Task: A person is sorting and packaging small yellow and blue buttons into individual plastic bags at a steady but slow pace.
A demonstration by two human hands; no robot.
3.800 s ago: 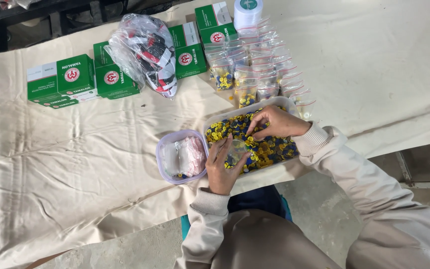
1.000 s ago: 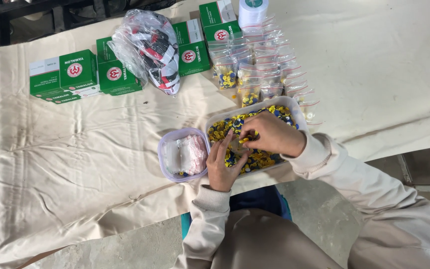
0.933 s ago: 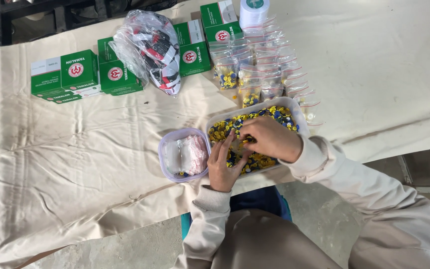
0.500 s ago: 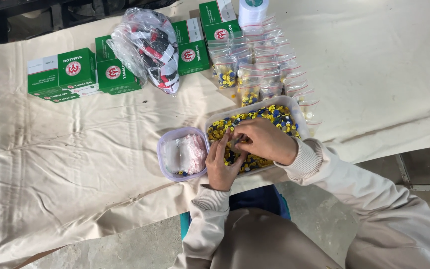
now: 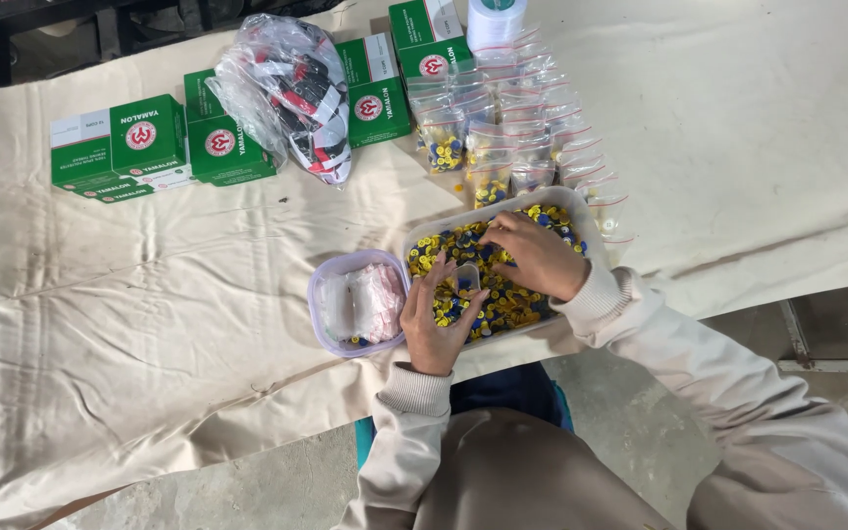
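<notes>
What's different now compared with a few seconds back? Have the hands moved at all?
Little has changed. The right hand stayed in the tray of yellow and blue buttons, shifting slightly across the pile as it picks. The left hand kept its grip on a small clear bag at the tray's near edge. The small tub, the green boxes and the filled bags lie as before.

— Only one view, worn on the head?
— Yes. Looks straight down from above onto the desk (image 5: 758,128), with own lap at the bottom edge.
— Near or far?
— Near enough for both arms, far enough for most of the desktop.
</notes>
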